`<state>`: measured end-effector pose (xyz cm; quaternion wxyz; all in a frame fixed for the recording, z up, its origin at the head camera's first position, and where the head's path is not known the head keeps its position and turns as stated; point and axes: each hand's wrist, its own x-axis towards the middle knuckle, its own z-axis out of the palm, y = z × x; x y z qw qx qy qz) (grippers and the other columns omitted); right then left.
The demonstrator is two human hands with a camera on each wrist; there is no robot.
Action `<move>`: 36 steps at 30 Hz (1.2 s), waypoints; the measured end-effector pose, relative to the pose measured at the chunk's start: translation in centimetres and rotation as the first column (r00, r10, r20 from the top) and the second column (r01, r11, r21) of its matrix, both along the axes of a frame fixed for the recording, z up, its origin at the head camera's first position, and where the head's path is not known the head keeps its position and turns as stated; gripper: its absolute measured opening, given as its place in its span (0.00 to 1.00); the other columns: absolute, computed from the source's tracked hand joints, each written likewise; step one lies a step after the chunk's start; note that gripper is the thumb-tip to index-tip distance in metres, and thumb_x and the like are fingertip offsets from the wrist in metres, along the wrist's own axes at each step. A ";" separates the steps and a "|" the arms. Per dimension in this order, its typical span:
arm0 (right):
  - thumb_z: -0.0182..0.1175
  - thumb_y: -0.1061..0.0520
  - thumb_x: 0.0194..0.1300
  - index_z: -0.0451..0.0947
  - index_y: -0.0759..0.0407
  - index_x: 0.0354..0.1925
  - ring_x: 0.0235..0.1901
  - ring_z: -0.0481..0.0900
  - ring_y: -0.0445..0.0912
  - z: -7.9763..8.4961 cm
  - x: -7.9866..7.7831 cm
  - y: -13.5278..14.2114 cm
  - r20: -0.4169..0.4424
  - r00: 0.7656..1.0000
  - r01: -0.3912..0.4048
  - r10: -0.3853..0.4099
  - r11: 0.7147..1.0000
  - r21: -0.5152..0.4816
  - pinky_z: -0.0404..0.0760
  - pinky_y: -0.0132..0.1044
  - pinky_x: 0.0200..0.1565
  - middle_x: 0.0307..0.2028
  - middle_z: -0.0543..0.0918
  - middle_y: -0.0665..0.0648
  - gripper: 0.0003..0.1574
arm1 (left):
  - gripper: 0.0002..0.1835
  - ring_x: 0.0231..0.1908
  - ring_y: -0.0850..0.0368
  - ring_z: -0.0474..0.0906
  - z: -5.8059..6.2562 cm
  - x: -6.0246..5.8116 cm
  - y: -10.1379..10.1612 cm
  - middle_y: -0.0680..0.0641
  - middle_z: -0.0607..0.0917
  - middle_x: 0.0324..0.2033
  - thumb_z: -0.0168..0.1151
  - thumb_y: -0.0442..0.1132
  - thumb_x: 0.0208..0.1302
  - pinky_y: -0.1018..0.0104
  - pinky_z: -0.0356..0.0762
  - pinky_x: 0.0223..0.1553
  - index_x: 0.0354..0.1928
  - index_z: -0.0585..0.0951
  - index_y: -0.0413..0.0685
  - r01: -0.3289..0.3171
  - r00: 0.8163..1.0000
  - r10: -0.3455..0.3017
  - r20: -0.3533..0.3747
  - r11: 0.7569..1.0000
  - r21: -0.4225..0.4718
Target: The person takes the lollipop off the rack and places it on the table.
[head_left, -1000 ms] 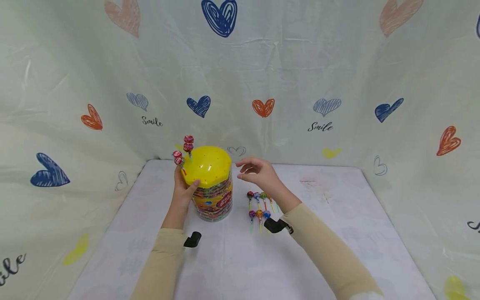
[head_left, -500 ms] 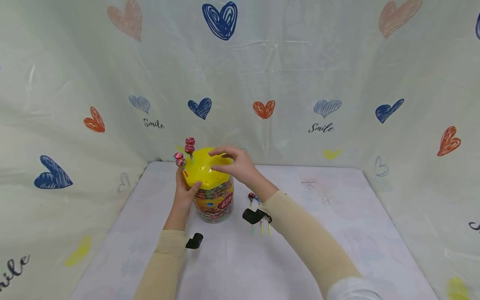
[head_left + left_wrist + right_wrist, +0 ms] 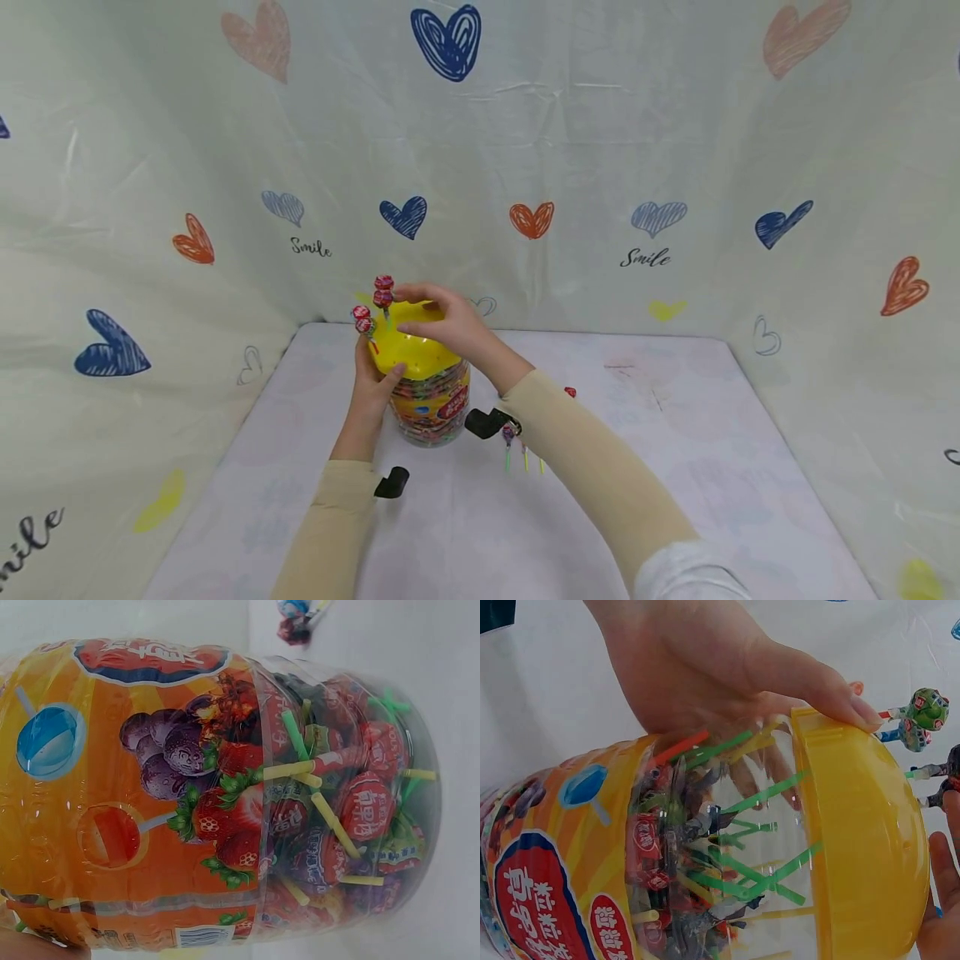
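A clear candy jar [image 3: 431,408] with an orange label and a yellow domed lid [image 3: 416,354] stands on the table, packed with wrapped lollipops. My left hand [image 3: 370,387] holds it by the lid's left side, thumb on the rim. Lollipops stick up from holes in the lid: one pair [image 3: 383,292] at the back left, another pair [image 3: 363,320] nearer the left edge. Over the lid, my right hand [image 3: 450,325] has its fingertips beside the back pair; contact is hard to tell. In the right wrist view, its fingers [image 3: 951,877] appear near dark-wrapped lollipops [image 3: 954,761].
Several loose lollipops [image 3: 507,433] lie on the table right of the jar, partly hidden by my right sleeve [image 3: 592,458]. The white-clothed table [image 3: 675,408] meets a heart-printed curtain [image 3: 465,142] at its back and sides.
My right hand has moved left from beside the jar, across the lid, to the back pair of lollipops. My left hand keeps its hold on the lid.
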<state>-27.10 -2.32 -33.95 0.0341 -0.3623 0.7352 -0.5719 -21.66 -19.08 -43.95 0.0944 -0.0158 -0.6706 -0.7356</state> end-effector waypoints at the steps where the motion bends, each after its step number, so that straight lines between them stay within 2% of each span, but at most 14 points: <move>1: 0.65 0.56 0.65 0.74 0.52 0.63 0.58 0.70 0.39 0.0 -0.1 -0.1 0.003 1.000 -0.009 0.009 1.000 0.003 0.66 0.34 0.61 0.57 0.79 0.47 0.28 | 0.43 0.71 0.55 0.50 0.0 0.0 0.0 0.51 0.52 0.74 0.57 0.43 0.71 0.57 0.45 0.72 0.76 0.40 0.60 0.000 1.000 0.000 0.000 1.000 0.001; 9: 0.62 0.56 0.67 0.72 0.50 0.65 0.59 0.70 0.39 0.1 -0.1 -0.4 0.038 0.995 -0.091 0.091 0.996 0.013 0.67 0.42 0.63 0.59 0.77 0.47 0.29 | 0.42 0.70 0.54 0.51 -0.1 0.0 0.2 0.51 0.53 0.73 0.56 0.40 0.71 0.56 0.44 0.72 0.76 0.41 0.60 0.014 1.000 -0.014 -0.003 1.000 0.020; 19: 0.64 0.55 0.66 0.72 0.49 0.65 0.59 0.69 0.40 0.3 0.0 -0.4 0.018 0.997 -0.072 0.072 0.996 0.044 0.63 0.39 0.65 0.60 0.76 0.46 0.30 | 0.41 0.70 0.54 0.53 -0.2 -0.1 0.2 0.51 0.54 0.73 0.56 0.42 0.71 0.56 0.46 0.72 0.75 0.42 0.60 0.027 1.000 -0.026 -0.014 0.999 0.032; 30: 0.64 0.61 0.65 0.72 0.55 0.65 0.56 0.72 0.42 0.6 0.6 0.1 -0.022 1.000 -0.014 0.012 0.997 -0.074 0.69 0.36 0.61 0.57 0.78 0.52 0.30 | 0.43 0.71 0.54 0.49 -0.3 0.0 0.2 0.52 0.52 0.74 0.58 0.46 0.70 0.54 0.43 0.72 0.76 0.42 0.63 0.018 0.999 -0.017 -0.030 1.000 0.017; 36: 0.64 0.65 0.64 0.72 0.58 0.63 0.55 0.74 0.44 0.3 0.9 1.8 0.027 1.000 0.010 -0.005 0.985 -0.171 0.71 0.40 0.61 0.58 0.78 0.53 0.30 | 0.45 0.71 0.53 0.50 -0.5 0.0 -0.1 0.49 0.54 0.73 0.61 0.47 0.67 0.55 0.42 0.72 0.76 0.43 0.59 0.033 0.993 -0.029 -0.114 0.999 0.035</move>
